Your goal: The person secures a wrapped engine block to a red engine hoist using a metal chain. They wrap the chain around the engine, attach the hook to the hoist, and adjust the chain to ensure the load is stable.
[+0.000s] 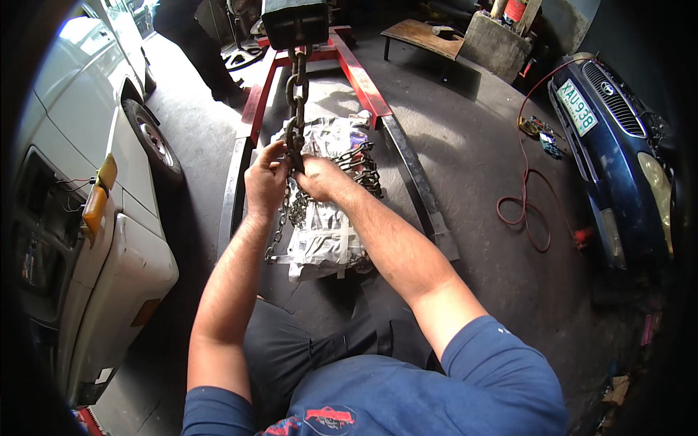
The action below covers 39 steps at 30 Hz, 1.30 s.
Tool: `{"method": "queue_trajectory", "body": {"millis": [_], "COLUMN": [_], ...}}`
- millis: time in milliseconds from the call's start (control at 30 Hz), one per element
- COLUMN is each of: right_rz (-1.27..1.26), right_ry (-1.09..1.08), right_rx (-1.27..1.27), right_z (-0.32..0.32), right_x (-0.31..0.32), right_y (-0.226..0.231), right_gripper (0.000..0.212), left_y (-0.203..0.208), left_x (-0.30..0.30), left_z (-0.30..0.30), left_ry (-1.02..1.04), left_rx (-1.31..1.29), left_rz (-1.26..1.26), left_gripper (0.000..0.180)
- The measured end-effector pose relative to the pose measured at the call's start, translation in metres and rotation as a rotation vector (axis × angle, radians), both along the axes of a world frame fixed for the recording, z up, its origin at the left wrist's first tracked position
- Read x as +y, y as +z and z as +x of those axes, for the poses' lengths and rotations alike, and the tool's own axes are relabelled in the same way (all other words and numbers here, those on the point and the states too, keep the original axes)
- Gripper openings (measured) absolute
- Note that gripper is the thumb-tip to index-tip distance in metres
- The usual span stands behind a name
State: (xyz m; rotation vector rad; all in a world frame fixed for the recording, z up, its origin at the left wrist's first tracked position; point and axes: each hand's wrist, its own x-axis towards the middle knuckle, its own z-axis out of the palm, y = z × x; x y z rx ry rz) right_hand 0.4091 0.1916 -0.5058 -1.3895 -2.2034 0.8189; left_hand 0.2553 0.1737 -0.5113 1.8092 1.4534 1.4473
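Note:
A heavy rusty chain (pixel 297 94) hangs from the dark end of a hoist arm (pixel 294 27). My left hand (pixel 266 183) is closed at its lower end, the fingers bent around the chain's left side. From the right, my right hand (pixel 318 178) grips the same lower end, where a dark metal piece like a hook (pixel 296 158) shows between the hands; the fingers partly hide it. Just below lies a taped bundle (pixel 320 243) wrapped in printed paper or plastic. A thinner loose chain (pixel 363 168) is heaped on its right side, with strands trailing down its left.
Red-and-black hoist legs (pixel 367 91) flank the bundle on the floor. A white vehicle (pixel 109 167) stands on the left, a dark blue car front (pixel 618 145) on the right. A red hose (pixel 525 207) coils beside it. A low wooden table (pixel 422 36) and a person (pixel 193 43) are farther back.

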Motion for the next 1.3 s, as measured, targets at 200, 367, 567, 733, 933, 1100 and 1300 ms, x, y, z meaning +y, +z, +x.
{"method": "queue_trajectory", "body": {"millis": [200, 367, 567, 733, 933, 1100, 1300], "right_rz": [0.057, 0.237, 0.016, 0.027, 0.014, -0.1, 0.434], "right_ry": [-0.149, -0.165, -0.261, -0.376, -0.368, -0.057, -0.253], "right_rx": [0.212, 0.272, 0.534, 0.431, 0.357, 0.764, 0.216], "right_z": [0.015, 0.016, 0.0, -0.016, -0.017, 0.002, 0.041], "right_x": [-0.02, -0.039, -0.062, -0.076, -0.081, -0.077, -0.099], "right_y": [-0.002, 0.01, 0.017, 0.024, 0.021, -0.011, -0.082], "right_gripper": [0.029, 0.026, 0.024, 0.029, 0.032, 0.037, 0.045], "left_y": [-0.02, -0.023, -0.021, -0.014, -0.001, 0.006, 0.0], "left_x": [-0.014, -0.011, -0.014, -0.011, -0.014, 0.002, -0.007], "left_z": [0.009, -0.005, -0.018, -0.02, -0.005, 0.003, 0.028], "left_ry": [-0.098, -0.397, -0.452, -0.463, -0.381, -0.212, -0.063], "left_rx": [-0.19, -0.557, -0.741, -0.574, -0.176, 0.024, 0.021], "left_rz": [-0.224, -0.341, -0.551, -0.52, -0.423, -0.312, -0.162], "left_gripper": [0.042, 0.044, 0.038, 0.036, 0.036, 0.034, 0.034]}}
